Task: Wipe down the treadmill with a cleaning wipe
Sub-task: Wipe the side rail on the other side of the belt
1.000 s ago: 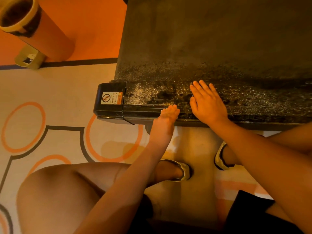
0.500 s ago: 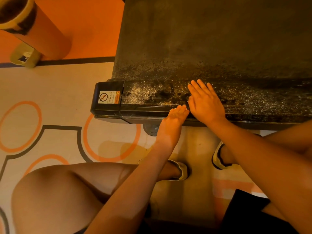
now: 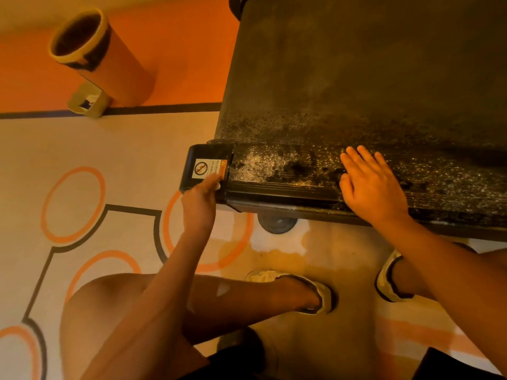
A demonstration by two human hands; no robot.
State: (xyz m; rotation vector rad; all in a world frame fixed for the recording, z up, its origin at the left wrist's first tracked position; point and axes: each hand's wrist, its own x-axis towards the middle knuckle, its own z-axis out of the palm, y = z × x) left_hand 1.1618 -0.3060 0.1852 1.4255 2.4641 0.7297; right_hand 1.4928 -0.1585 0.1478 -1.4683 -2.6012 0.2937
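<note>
Floor: pale, patterned with orange rings and dark lines; an orange band runs toward 11 o'clock.
Treadmill: dark, dusty belt and speckled side rail filling 12 to 3 o'clock.
Bin: orange cylinder at 11 o'clock, well apart from the treadmill.
Right hand: at 3 o'clock, spread flat, palm down on the side rail.
Left hand: just toward 9 o'clock of centre, fingers bunched, pinching the wipe against the end cap.
Wipe: small white scrap at those fingertips, mostly hidden, beside the warning sticker.

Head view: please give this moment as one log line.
left hand: holds wipe on end cap | right hand: flat on side rail
</note>
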